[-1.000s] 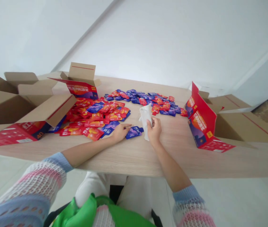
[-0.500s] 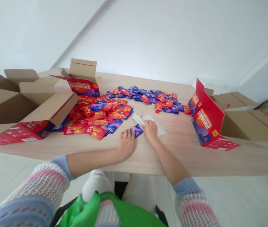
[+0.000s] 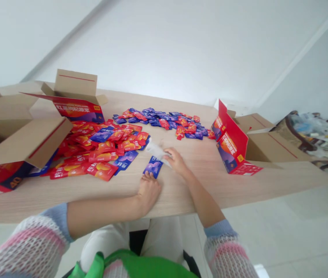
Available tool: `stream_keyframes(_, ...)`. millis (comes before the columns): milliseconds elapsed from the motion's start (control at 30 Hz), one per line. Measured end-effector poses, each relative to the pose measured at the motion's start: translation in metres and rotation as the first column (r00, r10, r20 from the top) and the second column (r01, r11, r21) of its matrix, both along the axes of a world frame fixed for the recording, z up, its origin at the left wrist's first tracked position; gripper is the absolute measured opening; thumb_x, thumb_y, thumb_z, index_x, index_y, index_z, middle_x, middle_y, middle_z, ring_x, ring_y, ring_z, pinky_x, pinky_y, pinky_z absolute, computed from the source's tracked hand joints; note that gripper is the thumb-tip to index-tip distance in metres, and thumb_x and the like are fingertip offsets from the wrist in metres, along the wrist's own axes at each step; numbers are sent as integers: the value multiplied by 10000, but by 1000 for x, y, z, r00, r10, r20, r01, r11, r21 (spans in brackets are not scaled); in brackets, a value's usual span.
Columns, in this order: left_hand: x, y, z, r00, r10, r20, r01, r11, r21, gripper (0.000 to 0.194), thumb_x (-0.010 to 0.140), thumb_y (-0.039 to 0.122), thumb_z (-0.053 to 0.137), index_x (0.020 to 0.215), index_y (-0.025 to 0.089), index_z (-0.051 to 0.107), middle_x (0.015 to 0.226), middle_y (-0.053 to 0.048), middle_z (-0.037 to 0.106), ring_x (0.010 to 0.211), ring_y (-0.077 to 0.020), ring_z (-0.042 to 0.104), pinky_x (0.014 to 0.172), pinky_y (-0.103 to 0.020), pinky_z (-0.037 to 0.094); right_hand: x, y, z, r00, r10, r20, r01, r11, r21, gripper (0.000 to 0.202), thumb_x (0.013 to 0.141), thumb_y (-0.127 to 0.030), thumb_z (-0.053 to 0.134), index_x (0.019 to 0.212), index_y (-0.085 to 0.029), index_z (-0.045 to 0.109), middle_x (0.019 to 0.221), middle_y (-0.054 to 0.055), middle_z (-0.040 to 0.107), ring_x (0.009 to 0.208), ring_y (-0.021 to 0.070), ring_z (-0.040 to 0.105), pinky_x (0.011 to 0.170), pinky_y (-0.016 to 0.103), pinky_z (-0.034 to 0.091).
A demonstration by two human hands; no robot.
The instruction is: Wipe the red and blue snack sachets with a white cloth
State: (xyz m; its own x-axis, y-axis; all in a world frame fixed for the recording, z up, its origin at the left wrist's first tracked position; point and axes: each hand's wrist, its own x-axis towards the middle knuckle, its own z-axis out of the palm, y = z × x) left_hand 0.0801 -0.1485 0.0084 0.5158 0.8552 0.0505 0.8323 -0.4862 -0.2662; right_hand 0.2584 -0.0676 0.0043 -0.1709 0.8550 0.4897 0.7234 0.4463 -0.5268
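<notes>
A blue sachet (image 3: pixel 153 166) with a purple fruit print lies on the table in front of me. My left hand (image 3: pixel 149 191) has its curled fingers on the sachet's lower end, gripping it against the tabletop. Just above the sachet's upper end, my right hand (image 3: pixel 175 160) pinches a white tissue (image 3: pixel 156 150), which is blurred by motion. Close by on the left spreads a heap of mostly red sachets (image 3: pixel 103 156) with a few blue ones among them. Farther back lies a pile of small blue and red packets (image 3: pixel 164 120).
Open cardboard boxes stand at the left: a near one (image 3: pixel 25 143) and a red-fronted one (image 3: pixel 78 110) behind. Another open red box (image 3: pixel 230 148) stands at the right. The wooden table (image 3: pixel 198 185) meets a white wall. Beyond its right end sits a container of plastic bags (image 3: pixel 320 129).
The view has swung to the right. My right hand has raised the tissue from the table, and more of the blue sachet shows. My left hand is now at the sachet's lower end.
</notes>
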Motion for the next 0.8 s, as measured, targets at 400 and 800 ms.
stream_keyframes(400,-4,21,-6,986,48,161,-25,990,-141,316,799,38,528,1072,12,685,1190,-339,554,1104,-411,576,796,-521,479,-20,16,-17,899,-182,399,271,946,-178,375,894,-484,517,1219,-329,621,917,74,606,874,199,569,794,296,420)
stream_keyframes(800,-19,18,10,953,36,302,11,988,-152,437,976,264,309,1012,32,678,977,-234,655,958,-290,624,759,-383,499,24,6,-11,972,-210,108,222,969,-110,377,924,-417,442,1026,-172,710,862,60,614,818,183,586,749,271,440)
